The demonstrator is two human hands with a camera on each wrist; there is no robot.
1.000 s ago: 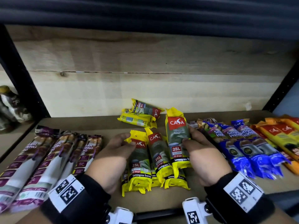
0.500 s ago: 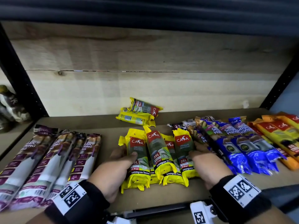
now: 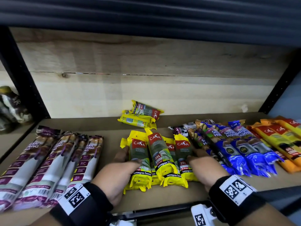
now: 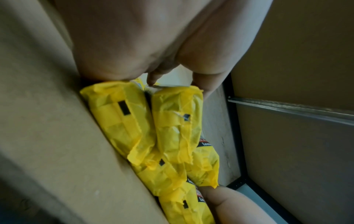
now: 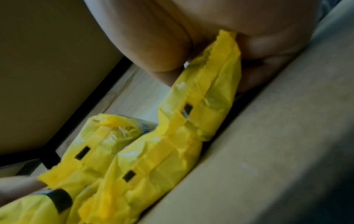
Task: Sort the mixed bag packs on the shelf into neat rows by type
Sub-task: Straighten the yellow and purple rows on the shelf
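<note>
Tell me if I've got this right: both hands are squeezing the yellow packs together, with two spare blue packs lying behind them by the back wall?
Nearly. The two spare packs by the back wall are yellow, not blue; the head view shows it. The left hand and right hand do press the yellow packs together.

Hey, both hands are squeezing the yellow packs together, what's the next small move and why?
Probably reach the right hand back for the two loose yellow packs lying crosswise near the back wall. The front yellow packs already sit bunched lengthwise between it and the left hand, so those two strays look like the only yellow ones outside the row.
</note>
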